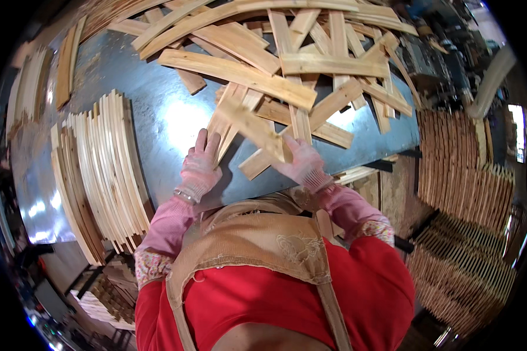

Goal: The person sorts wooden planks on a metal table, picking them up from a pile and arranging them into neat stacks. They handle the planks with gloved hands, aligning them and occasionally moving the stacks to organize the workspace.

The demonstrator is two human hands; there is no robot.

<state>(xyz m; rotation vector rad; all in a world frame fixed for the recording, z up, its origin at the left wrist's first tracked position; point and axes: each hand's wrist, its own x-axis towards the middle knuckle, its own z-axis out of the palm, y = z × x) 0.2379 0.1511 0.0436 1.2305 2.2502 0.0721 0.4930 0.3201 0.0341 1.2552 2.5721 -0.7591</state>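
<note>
Both my hands wear pale pinkish gloves. My right hand closes round the near end of a wooden slat, which is tilted up to the left above the other pieces and slightly blurred. My left hand lies with fingers stretched out and apart, beside the near end of another wooden slat; whether it presses on that slat I cannot tell. Beyond my hands, loose slats lie crisscrossed in a heap, among them a long light slat and a crosswise slat.
The metal tabletop carries a neat row of slats on edge at my left. More slats stand at the far left. Tall slat stacks rise right of the table, with dark machinery behind them.
</note>
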